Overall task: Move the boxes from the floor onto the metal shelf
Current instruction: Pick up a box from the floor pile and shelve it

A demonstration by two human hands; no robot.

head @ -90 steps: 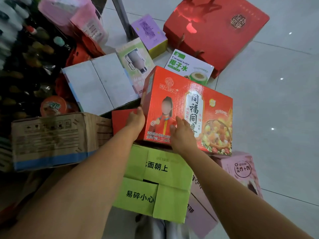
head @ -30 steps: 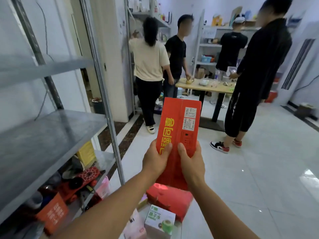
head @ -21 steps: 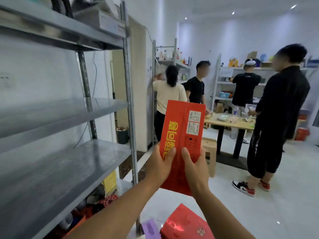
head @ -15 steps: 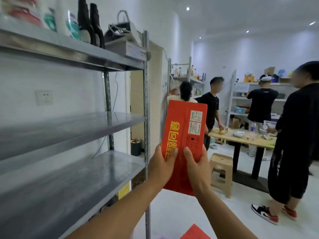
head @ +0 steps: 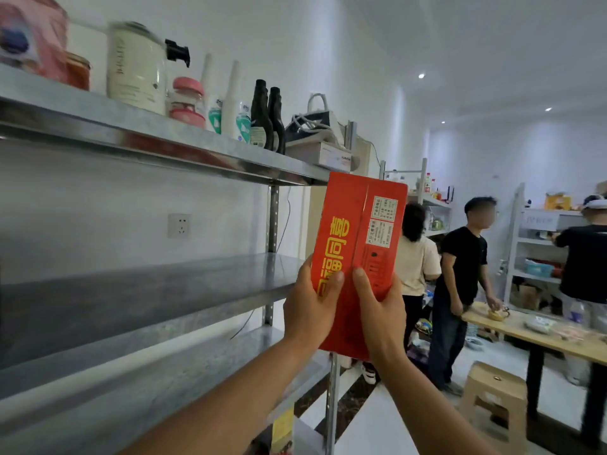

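Note:
I hold a red box (head: 359,238) with gold characters and white labels upright in front of me, its narrow side facing me. My left hand (head: 312,310) grips its lower left side and my right hand (head: 377,310) grips its lower right, thumbs on the near face. The box hangs in the air just right of the metal shelf (head: 164,284), level with the bare middle board. The boxes on the floor are out of view.
The top board (head: 157,139) carries bottles, jars, a white canister and a flat box. A lower bare board (head: 197,366) sits below. To the right stand several people, a wooden table (head: 538,336), a beige stool (head: 492,399) and more shelving.
I have lifted the red box from the floor pile up to shelf height. My view has risen from the floor to the upper boards, with both hands still on the box.

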